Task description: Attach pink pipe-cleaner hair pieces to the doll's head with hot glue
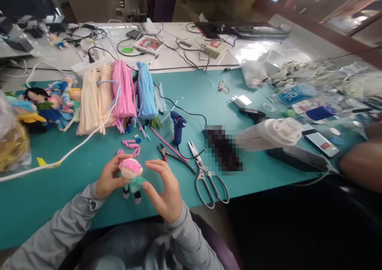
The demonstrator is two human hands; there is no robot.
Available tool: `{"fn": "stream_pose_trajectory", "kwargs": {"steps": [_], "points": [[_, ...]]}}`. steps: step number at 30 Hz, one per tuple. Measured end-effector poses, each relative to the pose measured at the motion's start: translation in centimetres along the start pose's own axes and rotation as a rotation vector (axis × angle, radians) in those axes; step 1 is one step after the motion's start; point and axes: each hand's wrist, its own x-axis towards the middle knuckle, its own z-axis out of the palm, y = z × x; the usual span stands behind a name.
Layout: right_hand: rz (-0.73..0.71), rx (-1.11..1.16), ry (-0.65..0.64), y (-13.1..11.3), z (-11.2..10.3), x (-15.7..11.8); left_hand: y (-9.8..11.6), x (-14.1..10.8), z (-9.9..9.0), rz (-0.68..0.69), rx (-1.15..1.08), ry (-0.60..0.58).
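Note:
My left hand [107, 178] grips a small doll [131, 169] by its head and side; it has pink hair, a teal body and dark legs that hang below. My right hand [166, 192] is on the doll's other side, fingers spread and curved, its thumb tip at the teal part; whether it touches is hard to tell. Short pink pipe cleaner pieces [131, 144] lie just beyond the doll. Past my right hand are pliers [173, 155], large scissors [203, 174] and a blue glue gun [177, 130] standing upright.
Bundles of cream [91, 102], pink [123, 90] and blue pipe cleaners [146, 92] lie behind, beside finished dolls [44, 102]. A white cable [89, 137] crosses the green mat [185, 87] at left. To the right are a white bottle [271, 134], a phone [320, 140] and another person's arm [362, 162].

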Motion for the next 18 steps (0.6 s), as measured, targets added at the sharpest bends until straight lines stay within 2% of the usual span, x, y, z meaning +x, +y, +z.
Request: {"fn": "stream_pose_trajectory", "kwargs": {"steps": [18], "points": [[-0.059,-0.079,-0.079,-0.21,0.19,0.06,0.73,-0.19,0.31,0.029,0.141,-0.022]]}}
